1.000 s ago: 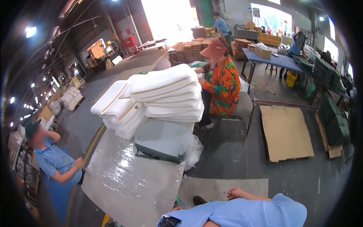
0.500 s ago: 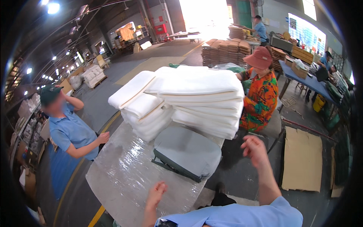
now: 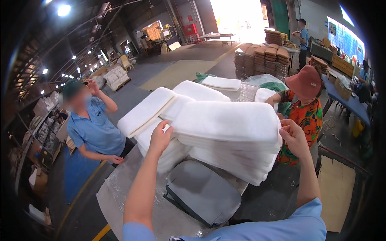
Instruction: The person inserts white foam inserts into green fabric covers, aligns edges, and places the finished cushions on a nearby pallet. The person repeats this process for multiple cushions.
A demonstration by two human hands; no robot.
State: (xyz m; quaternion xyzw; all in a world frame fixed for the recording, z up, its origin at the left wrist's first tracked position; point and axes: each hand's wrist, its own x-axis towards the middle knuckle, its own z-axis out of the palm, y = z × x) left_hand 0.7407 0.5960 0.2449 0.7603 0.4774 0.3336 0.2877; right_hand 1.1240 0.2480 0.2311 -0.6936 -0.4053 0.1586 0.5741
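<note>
Nearest lay a grey padded cushion (image 3: 203, 193), flat on the plastic-covered worktop (image 3: 132, 201), just below the person's two raised forearms. Above it, the left hand (image 3: 160, 136) rested on the near left edge of a stack of white foam pads (image 3: 227, 136), its fingers curled loosely over the rim of the top pad rather than clamped shut. The right hand (image 3: 294, 137) was at the stack's right end, fingers bent and touching the edge of the upper pads; whether it actually gripped one could not be told. The stack sat on the worktop, its lower layers overhanging the near edge beside the cushion.

Just left of that stack, a second pile of white pads (image 3: 146, 112) leaned at a tilt, touching the first. Further left stood a person in a blue shirt (image 3: 94, 130), one hand lifted to the head, the other near the worktop's edge. On the far right of the stack a person in an orange patterned shirt (image 3: 307, 116) and red hat bent toward the pads. Beyond, a single white pad (image 3: 221, 82) lay on the far side of the worktop, and well behind it stood stacks of brown pieces (image 3: 261, 60) with another person (image 3: 302, 40) beside them.
</note>
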